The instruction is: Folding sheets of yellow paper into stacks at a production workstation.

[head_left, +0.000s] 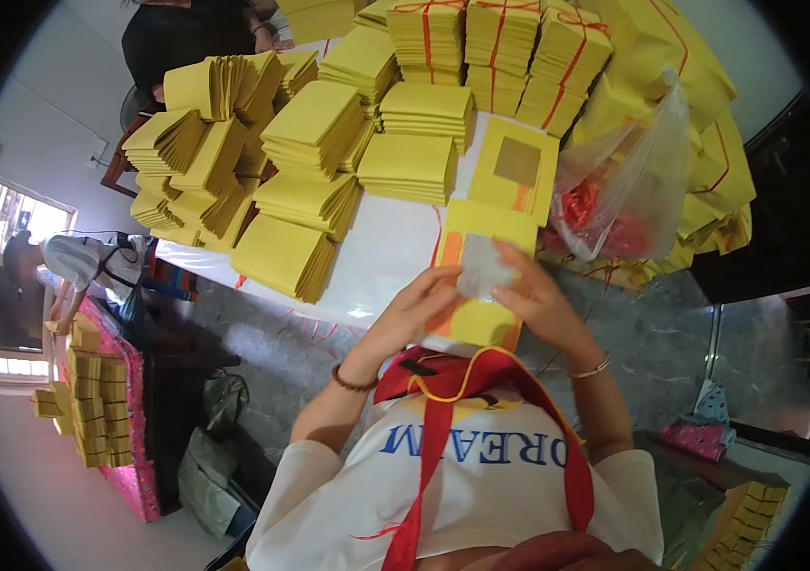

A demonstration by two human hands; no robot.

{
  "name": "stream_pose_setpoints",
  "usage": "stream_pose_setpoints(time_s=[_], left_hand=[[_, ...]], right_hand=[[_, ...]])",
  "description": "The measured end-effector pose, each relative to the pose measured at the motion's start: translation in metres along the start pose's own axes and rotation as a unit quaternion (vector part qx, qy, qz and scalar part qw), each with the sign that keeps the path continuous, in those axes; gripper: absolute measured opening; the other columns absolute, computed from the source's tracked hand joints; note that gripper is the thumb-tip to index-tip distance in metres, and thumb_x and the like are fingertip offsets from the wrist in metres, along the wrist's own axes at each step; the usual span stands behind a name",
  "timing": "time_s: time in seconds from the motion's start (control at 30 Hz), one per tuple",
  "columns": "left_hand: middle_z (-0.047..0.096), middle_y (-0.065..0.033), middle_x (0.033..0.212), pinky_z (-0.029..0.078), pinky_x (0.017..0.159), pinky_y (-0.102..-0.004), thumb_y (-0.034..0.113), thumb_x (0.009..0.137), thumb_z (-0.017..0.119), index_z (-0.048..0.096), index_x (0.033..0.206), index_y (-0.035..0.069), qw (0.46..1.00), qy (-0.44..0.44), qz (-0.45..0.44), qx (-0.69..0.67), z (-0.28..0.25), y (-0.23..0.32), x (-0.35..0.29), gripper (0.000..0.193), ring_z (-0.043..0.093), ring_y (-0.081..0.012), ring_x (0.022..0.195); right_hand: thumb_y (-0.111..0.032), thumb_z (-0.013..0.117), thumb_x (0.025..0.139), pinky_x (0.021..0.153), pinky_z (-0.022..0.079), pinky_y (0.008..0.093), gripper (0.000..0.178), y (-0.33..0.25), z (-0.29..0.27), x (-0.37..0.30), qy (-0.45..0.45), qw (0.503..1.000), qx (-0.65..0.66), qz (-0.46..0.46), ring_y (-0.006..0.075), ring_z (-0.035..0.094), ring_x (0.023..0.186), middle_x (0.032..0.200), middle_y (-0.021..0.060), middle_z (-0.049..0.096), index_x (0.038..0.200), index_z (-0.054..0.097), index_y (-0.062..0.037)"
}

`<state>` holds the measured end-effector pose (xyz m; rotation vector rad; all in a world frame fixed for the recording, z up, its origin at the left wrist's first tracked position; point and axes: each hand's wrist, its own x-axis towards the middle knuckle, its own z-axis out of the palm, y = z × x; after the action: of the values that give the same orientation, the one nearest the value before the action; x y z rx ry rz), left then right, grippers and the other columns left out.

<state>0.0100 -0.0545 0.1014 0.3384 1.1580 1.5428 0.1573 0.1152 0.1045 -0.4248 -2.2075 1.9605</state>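
In front of me, at the table's near edge, lies a yellow paper piece with orange bands. A silvery-grey square sits on its middle. My left hand rests at the left edge of this square, fingers stretched toward it. From the other side my right hand reaches over, fingers apart, with tips on the square's right part. Neither hand is visibly gripping anything. Just beyond is another yellow paper piece with a duller grey square on it.
Folded yellow paper stacks cover the table's far and left parts. Red-tied bundles stand behind. To the right, a clear plastic bag holds red material. A co-worker bends over a pink-covered table at left; another person is across the table.
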Motion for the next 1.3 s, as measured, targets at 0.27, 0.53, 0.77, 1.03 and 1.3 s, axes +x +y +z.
stream_pose_setpoints(time_s=[0.27,0.53,0.77,1.03,1.3], left_hand=[[0.059,-0.0147,0.106,0.039,0.08,-0.039,0.052,0.09,0.032,0.044,0.128,0.008,0.788,-0.133,0.421,-0.428,-0.143,-0.011,-0.036,0.059,0.055,-0.0184,0.085],[0.061,-0.0097,0.095,0.04,0.072,-0.0335,0.041,0.091,0.042,0.049,0.119,0.009,0.918,0.036,0.208,-0.335,-0.108,-0.06,-0.001,0.043,0.054,-0.0157,0.08],[0.06,-0.0052,0.095,0.042,0.07,-0.0234,0.028,0.092,0.046,0.05,0.115,0.006,0.981,0.187,0.053,-0.017,-0.053,-0.081,0.015,0.032,0.054,-0.0107,0.081],[0.056,-0.0036,0.1,0.042,0.074,-0.0266,0.02,0.089,0.053,0.049,0.116,0.005,0.982,0.179,0.03,0.058,-0.067,-0.09,0.005,0.032,0.053,-0.0108,0.085],[0.043,-0.0144,0.124,0.037,0.094,-0.0302,0.022,0.09,0.05,0.033,0.13,0.001,0.976,0.156,0.049,0.141,-0.054,-0.083,0.031,0.048,0.044,-0.0184,0.112]], right_hand=[[-0.035,0.047,0.088,0.102,0.027,0.0553,0.055,0.098,-0.14,-0.088,0.285,0.557,0.676,-0.389,0.0332,0.032,0.126,0.14,0.0106,0.029,0.136,0.025,-0.0182],[-0.027,0.047,0.09,0.093,0.038,0.0431,0.037,0.186,-0.063,-0.096,0.3,0.711,0.636,0.004,0.0235,0.05,0.111,0.123,0.0094,0.051,0.122,0.047,-0.0106],[-0.026,0.049,0.09,0.082,0.041,0.032,0.038,0.143,-0.001,-0.029,0.295,0.864,0.383,0.142,0.0153,0.051,0.101,0.117,0.0045,0.054,0.125,0.045,-0.0112],[-0.021,0.054,0.088,0.078,0.039,0.0266,0.033,0.145,-0.008,-0.018,0.334,0.835,0.412,0.143,0.0069,0.053,0.089,0.103,-0.0025,0.06,0.119,0.051,-0.0121],[-0.02,0.051,0.089,0.089,0.038,0.0281,0.042,0.131,0.02,-0.01,0.382,0.874,0.282,0.097,0.0138,0.049,0.107,0.119,0.0054,0.052,0.127,0.043,-0.0053]])
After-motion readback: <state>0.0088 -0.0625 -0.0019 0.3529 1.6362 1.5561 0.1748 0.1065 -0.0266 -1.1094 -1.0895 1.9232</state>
